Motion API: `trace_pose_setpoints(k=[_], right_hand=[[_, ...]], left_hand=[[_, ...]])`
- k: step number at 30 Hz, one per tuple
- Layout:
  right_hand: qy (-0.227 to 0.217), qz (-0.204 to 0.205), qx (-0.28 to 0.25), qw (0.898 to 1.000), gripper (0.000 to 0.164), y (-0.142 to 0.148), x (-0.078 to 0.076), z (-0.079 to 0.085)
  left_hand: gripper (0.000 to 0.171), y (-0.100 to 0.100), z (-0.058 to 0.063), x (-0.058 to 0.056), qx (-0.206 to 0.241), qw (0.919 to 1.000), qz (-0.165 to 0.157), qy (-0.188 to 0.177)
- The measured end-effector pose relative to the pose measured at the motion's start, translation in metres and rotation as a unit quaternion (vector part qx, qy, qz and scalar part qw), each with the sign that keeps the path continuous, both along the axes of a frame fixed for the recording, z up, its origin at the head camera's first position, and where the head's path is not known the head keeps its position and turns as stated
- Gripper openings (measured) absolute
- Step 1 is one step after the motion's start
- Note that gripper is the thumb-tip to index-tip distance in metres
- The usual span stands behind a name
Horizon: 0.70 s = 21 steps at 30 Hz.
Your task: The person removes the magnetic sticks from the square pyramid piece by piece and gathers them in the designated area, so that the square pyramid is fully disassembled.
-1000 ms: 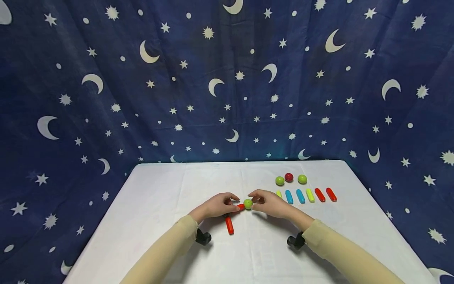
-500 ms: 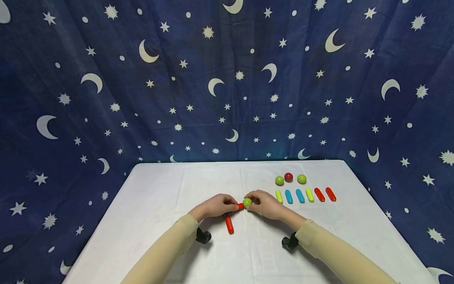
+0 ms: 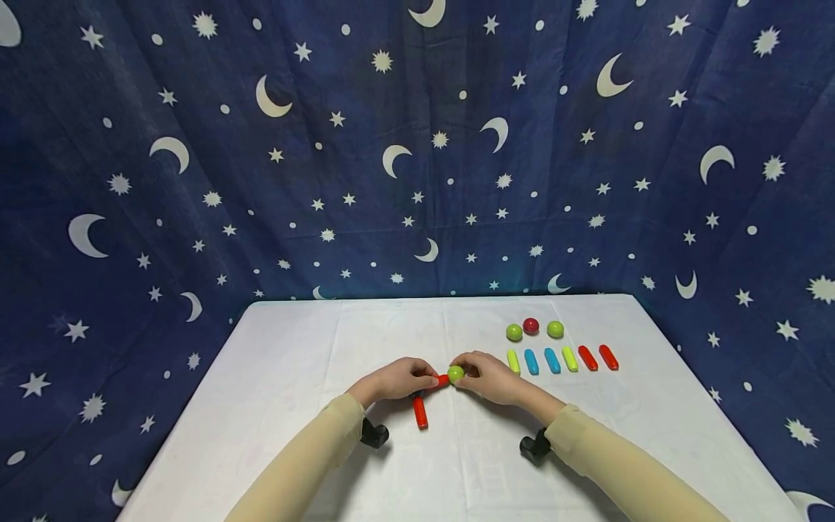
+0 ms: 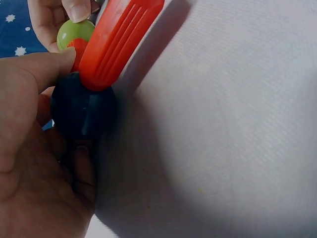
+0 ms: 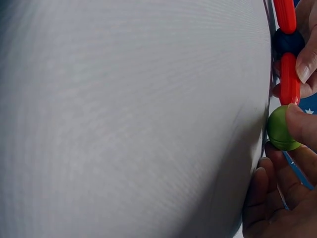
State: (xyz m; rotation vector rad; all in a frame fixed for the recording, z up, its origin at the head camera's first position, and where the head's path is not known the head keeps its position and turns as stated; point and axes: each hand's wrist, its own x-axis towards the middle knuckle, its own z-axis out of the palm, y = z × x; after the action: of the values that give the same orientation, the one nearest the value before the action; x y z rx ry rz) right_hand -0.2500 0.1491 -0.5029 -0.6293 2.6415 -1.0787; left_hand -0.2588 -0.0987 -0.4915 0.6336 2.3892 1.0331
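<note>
In the head view my left hand (image 3: 399, 378) pinches a red rod (image 3: 442, 380) between thumb and fingers. This rod runs from a dark blue ball (image 4: 83, 106), seen close up in the left wrist view, to a green ball (image 5: 281, 128). A second red rod (image 3: 420, 412) sticks out of the blue ball toward the person. My right hand (image 3: 491, 378) grips the green ball, thumb on one side and fingertips on the other. The ball touches the rod's end; how deep the rod sits in it is hidden.
Behind the right hand two more green balls (image 3: 555, 329) and a dark red ball (image 3: 531, 326) lie on the white table (image 3: 293, 341). A row of rods stands in front of them: yellow-green (image 3: 570, 359), blue (image 3: 552, 360) and red (image 3: 609, 357). A starry curtain (image 3: 417, 181) hangs behind.
My right hand has shifted left, and its spread fingers have closed on the green ball, which has turned a little. The left hand keeps its grip on the rod with hardly any movement.
</note>
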Motion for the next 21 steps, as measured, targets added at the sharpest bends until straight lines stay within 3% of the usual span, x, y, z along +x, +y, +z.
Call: trace_pose_setpoints(k=[16,21], right_hand=[[-0.031,0.009,-0.029,0.999,0.024,0.004,0.003,0.003],[-0.046,-0.009,-0.048,0.998,0.022,0.011,0.001,0.000]], left_hand=[[0.020,-0.001,0.001,0.000,-0.003,1.0000,-0.005,-0.002],[0.020,-0.001,0.002,-0.001,-0.010,0.9999,-0.004,-0.003]])
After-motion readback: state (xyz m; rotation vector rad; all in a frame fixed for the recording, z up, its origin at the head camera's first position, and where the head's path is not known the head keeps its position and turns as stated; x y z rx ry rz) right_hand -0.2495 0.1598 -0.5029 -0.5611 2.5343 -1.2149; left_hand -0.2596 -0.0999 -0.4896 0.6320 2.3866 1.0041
